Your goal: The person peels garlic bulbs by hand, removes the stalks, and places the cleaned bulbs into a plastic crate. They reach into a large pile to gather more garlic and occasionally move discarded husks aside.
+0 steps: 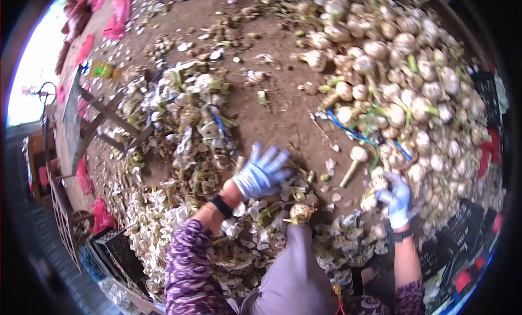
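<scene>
My left hand [262, 172], in a pale blue and white glove, is spread over the peelings just beyond my knee, with nothing in it. A garlic bulb [300, 212] with loose roots lies at the knee, below that hand. On the right, my right hand [396, 200], gloved too, has its fingers curled at a whitish bulb [379, 180] beside the big garlic pile [418, 105]. Another bulb with a long stalk [357, 155] rests on the soil between the hands, nearer the right one.
Heaps of husks and cut stalks [155, 222] lie at the left and around the legs. A wooden stool [81, 125] is tipped at the far left. Black crates [462, 228] stand at the right, and pink net bags [118, 16] lie at the upper left.
</scene>
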{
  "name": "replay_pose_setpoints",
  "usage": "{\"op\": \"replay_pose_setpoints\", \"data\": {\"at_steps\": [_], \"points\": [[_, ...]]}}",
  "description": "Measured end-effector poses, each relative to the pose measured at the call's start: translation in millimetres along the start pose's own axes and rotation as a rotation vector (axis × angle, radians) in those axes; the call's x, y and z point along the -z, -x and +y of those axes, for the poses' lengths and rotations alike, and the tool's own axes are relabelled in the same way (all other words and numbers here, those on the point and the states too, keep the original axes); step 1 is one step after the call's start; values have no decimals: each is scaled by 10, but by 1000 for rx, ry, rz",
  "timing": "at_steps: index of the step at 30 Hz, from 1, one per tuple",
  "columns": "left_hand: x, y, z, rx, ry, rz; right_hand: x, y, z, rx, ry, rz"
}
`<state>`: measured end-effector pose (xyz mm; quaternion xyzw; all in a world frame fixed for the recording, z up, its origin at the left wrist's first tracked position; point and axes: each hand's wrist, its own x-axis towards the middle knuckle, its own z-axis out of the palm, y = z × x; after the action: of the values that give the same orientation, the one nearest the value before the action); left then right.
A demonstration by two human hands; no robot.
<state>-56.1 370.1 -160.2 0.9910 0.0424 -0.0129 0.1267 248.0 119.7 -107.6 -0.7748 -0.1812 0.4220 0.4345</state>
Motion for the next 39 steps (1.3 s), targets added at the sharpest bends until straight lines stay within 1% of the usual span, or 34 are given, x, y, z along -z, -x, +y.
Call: {"op": "replay_pose_setpoints", "data": {"at_steps": [1, 2, 3, 4, 5, 6, 7, 8, 9, 11, 13, 14, 15, 16, 17, 20, 21, 23, 24, 25, 26, 27, 28, 29, 30, 31, 32, 33, 35, 36, 37, 39], "points": [[-188, 85, 73, -18, 23, -43, -3, -17, 117, 23, 12, -17], [-172, 141, 157, 154, -9, 24, 10, -29, 155, 130, 110, -67], [-93, 184, 214, 320, -39, 94, -29, 13, 44, 114, 160, -80], [31, 274, 241, 544, -92, 59, -58, 52, -39, 10, 64, -72], [28, 406, 250, 687, -228, 80, -87, 74, -83, -92, -30, -61], [72, 530, 241, 851, -194, 5, -43, 23, 55, 54, 151, -79], [113, 644, 211, 1015, -153, -69, -21, -14, 145, 127, 190, -98], [132, 747, 173, 1148, 17, 2, -46, -24, 163, 77, 156, -107], [77, 854, 154, 1203, 59, 57, -67, -27, 175, 22, 125, -118], [78, 971, 274, 1190, 121, -12, -120, -39, 166, 42, 146, -140], [145, 1041, 569, 907, -72, -83, -179, -55, 138, 62, 154, -143], [92, 1101, 679, 848, -35, -154, -189, -58, 107, 54, 186, -150], [49, 1167, 766, 812, -34, -252, -179, -63, 89, 44, 222, -156], [-10, 1208, 823, 831, 8, -312, -169, -67, 112, 83, 188, -153], [-62, 1240, 859, 850, 47, -371, -165, -60, 84, 64, 180, -147], [27, 1212, 882, 856, -11, -346, -130, -40, -18, 107, 166, -128], [79, 1192, 892, 886, -2, -313, -109, 7, -113, -11, 9, -120], [242, 1108, 897, 898, -30, -158, 0, 4, -85, -20, -115, -115], [384, 980, 889, 939, 108, -78, 34, -12, -44, 81, -47, -71], [480, 847, 878, 982, 239, 2, 59, 0, -109, 39, -51, -65], [431, 784, 854, 973, 573, 120, 161, -58, 40, 65, -72, -72], [389, 650, 847, 1032, 1264, 152, 245, -107, 185, 88, -91, -78], [270, 429, 1005, 1036, 1352, 404, 241, -86, 137, 55, -144, -56], [587, 115, 1105, 1166, 1505, 329, 215, -42, 53, 79, -142, -6], [347, -12, 1236, 1076, 1839, 435, 266, -30, 102, 95, -69, 11], [315, -141, 1280, 1009, 1903, 338, 299, -64, 138, 129, -2, 30], [274, -151, 1304, 963, 1627, 307, 231, -6, -7, 123, -59, 25], [222, -127, 1306, 914, 1344, 284, 290, 24, 9, 123, -56, 23], [-244, 161, 1246, 1019, 1287, 61, 319, 39, 117, 70, -113, 5], [-165, 212, 1193, 1117, 1439, -35, 291, 68, 154, 130, -50, 15], [-791, 402, 1271, 1113, 1785, 155, 318, 39, 314, 126, -55, -2], [25, 97, 1180, 992, 1781, 88, 345, -54, 597, 204, 14, 28]]}}
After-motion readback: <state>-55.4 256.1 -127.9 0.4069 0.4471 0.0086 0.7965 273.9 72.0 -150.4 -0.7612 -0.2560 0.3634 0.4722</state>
